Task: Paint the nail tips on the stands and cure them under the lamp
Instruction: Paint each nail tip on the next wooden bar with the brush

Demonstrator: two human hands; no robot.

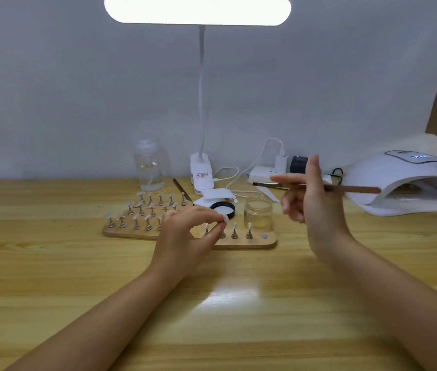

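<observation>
Left hand [185, 236]: fingers [218, 222] pinching one nail tip [224, 218] atop its stand, front row of the wooden stand board [268, 243]. Right hand [311, 199]: fingers curled round a brush [356, 188], raised, level, well clear of the tips. Between the hands: open gel jar [258, 212]; lid [222, 210] beside. Beyond the right hand: curing lamp [404, 180] on tabletop [51, 263]. Step judged: readying a tip for painting. Next: bristles to the gel, then the pinched tip.

A glossy, pale wooden table [238, 303] reflects light. On it lies a light, matt wooden board [238, 243] holding small shiny brass-coloured metal stands [249, 234], beside a clear glass jar [258, 212] and a smooth white plastic curing lamp [399, 178].
</observation>
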